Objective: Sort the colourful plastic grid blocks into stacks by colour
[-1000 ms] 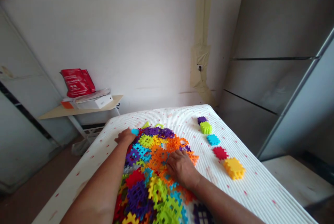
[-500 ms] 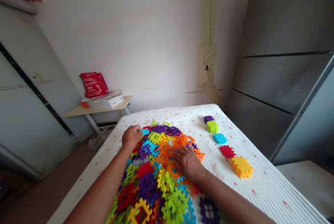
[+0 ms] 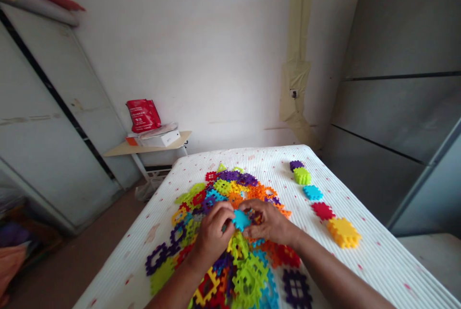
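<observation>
Clock centred on the blue tile (image 3: 241, 220); 12 o'clock toward the wall.

Item: blue tile, toothed, flat – raised over the pile of plastic pieces (image 3: 250, 278).
Item: left hand (image 3: 216, 227), at 9 o'clock; fingers bent, tips gathered at the tile's near edge.
Item: right hand (image 3: 268, 222), at 3 o'clock; thumb and fingers spread around the other side, apparently gripping it too. Hands close together, only the tile between; pressure cannot be judged.
Item: 5 groups of toothed tiles on the white ribbed cover (image 3: 122, 266) – purple stack (image 3: 297, 165) and lime stack (image 3: 302, 175) at 2 o'clock, blue group (image 3: 312, 192) between 2 and 3, red group (image 3: 323, 210) and yellow stack (image 3: 344, 232) at 3.
Item: purple window piece (image 3: 297, 288), loose, between 4 and 5 o'clock.

Risks, as judged: the tile could slip into the pile and be lost among similar blue pieces, since fingertips appear to bear it by the edges. The right forearm lies near the yellow stack; an outward swing could nudge or topple it. The same forearm could drag the window piece.

Markings: red packet (image 3: 143, 116) at 10 o'clock, pale printed characters, too small to read. White box (image 3: 160, 138) beneath, faint dark mark on its end, illegible. No brand readable.
</observation>
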{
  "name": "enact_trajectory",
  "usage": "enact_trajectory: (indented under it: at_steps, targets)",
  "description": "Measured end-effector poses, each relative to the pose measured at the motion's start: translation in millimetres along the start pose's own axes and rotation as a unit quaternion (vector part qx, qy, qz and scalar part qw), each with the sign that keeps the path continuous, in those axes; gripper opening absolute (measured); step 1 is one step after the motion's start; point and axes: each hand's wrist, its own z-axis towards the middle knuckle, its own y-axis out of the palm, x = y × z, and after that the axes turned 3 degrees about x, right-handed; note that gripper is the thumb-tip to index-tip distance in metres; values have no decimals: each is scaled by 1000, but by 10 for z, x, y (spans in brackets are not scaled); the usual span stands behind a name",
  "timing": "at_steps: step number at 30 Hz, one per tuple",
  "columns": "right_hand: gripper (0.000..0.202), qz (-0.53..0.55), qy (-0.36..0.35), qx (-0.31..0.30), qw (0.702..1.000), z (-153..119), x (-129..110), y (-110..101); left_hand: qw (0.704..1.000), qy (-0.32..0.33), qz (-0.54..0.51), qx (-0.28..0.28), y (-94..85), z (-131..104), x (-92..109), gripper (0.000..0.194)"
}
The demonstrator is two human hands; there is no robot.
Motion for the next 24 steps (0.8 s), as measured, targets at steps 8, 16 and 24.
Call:
enact_trajectory:
  at_steps: [8,16,24]
  targets:
    - [49,-120,-38,-7,992,-57,-280,-24,993,99,60,-1,26,-159,-1,18]
    - [37,-250,48,-12,967,-80,-407,62,985,135,97,39,83,-200,-40,16]
    - [53,-300,109,-8,948,-72,-449,-160,991,79,107,-7,158,-214,-90,28]
